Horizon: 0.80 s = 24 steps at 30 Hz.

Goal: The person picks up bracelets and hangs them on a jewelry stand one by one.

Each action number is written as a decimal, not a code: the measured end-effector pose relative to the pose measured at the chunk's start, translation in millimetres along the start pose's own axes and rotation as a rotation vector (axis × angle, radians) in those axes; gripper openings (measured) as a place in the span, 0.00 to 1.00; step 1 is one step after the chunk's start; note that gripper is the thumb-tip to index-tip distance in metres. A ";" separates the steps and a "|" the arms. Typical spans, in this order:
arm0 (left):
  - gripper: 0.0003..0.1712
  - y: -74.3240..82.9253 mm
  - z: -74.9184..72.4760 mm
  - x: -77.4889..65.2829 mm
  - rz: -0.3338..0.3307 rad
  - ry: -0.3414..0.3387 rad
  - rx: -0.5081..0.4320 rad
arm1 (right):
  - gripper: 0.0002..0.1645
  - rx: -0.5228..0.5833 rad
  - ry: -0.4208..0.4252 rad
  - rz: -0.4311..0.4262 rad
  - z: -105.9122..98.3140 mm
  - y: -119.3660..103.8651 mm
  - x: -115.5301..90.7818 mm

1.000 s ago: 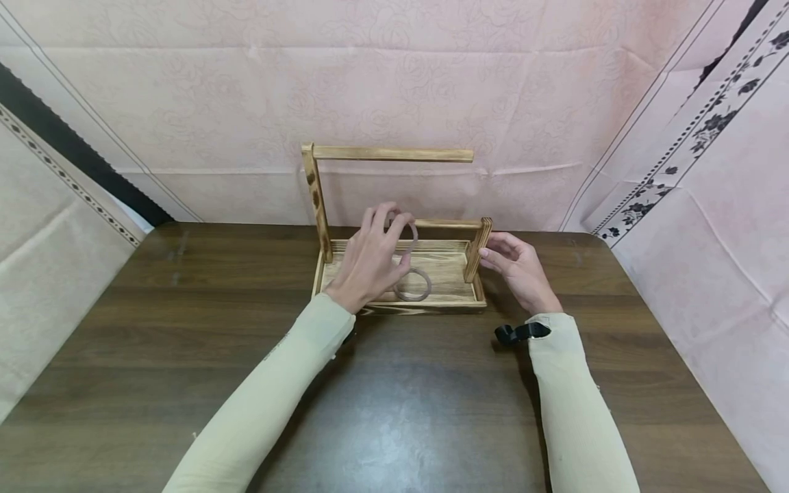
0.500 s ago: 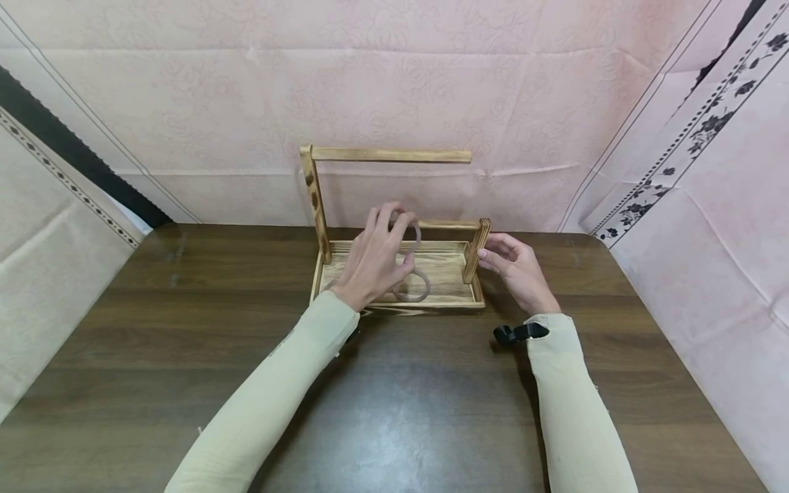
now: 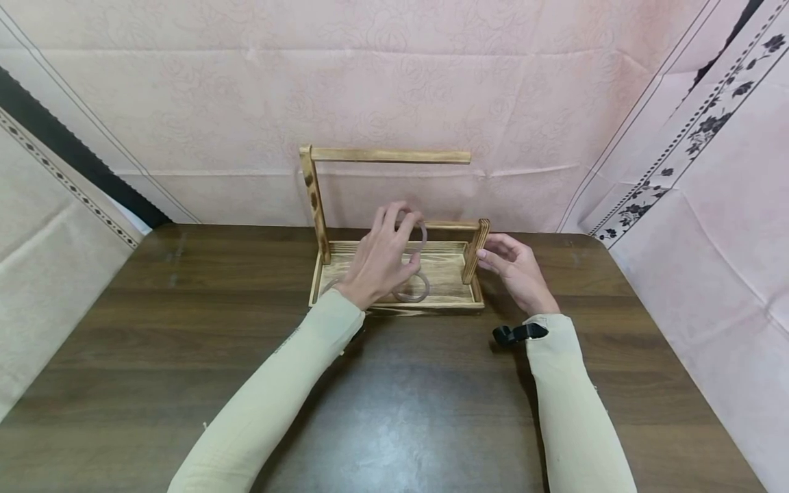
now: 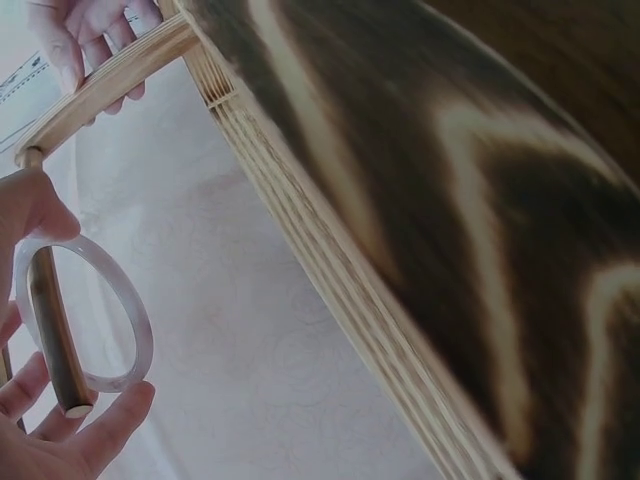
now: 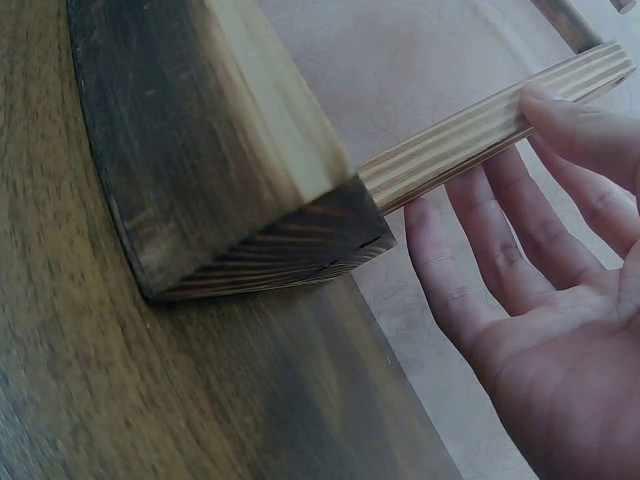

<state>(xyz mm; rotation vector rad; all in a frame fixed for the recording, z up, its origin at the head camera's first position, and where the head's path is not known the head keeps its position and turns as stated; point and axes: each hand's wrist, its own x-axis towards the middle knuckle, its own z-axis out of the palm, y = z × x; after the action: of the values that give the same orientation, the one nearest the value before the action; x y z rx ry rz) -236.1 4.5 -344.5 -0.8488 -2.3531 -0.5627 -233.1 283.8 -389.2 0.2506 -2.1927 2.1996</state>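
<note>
My left hand (image 3: 382, 263) pinches a pale translucent bangle (image 3: 424, 236) between thumb and fingers. In the left wrist view the bangle (image 4: 145, 335) hangs around the lower wooden bar (image 4: 60, 335), near the bar's free end. That bar juts from the short post (image 3: 476, 253) of a wooden bangle stand. My right hand (image 3: 518, 270) grips this post, thumb on one side and fingers on the other, as the right wrist view shows. A second bangle (image 3: 427, 287) lies in the stand's tray (image 3: 450, 306), partly hidden by the left hand. Part of another ring (image 3: 331, 284) shows beside the left wrist.
The stand's tall post (image 3: 317, 205) rises at the left and carries an upper bar (image 3: 394, 156) that reaches right. The stand sits near the far edge of the brown wooden table (image 3: 394, 397). A pink patterned cloth (image 3: 524, 103) hangs behind it.
My left hand has slid slightly to the right with the bangle, along the lower bar. The right hand keeps its hold on the short post.
</note>
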 end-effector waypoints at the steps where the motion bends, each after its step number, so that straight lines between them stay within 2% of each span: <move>1: 0.34 0.5 0.1 0.3 0.001 -0.001 -0.002 | 0.18 0.002 -0.001 0.000 0.1 -0.2 0.1; 15: 0.33 5.9 2.7 2.0 0.004 -0.028 -0.015 | 0.16 -0.004 0.006 0.004 1.0 -0.6 -0.6; 24: 0.33 9.1 6.1 3.5 0.012 -0.018 -0.012 | 0.16 0.005 0.006 -0.002 0.6 -0.9 -0.3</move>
<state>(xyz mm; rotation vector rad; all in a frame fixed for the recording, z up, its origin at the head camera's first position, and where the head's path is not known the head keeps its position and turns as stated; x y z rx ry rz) -234.5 15.8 -345.1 -0.8760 -2.3620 -0.5665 -232.6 283.2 -388.4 0.2458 -2.1838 2.2020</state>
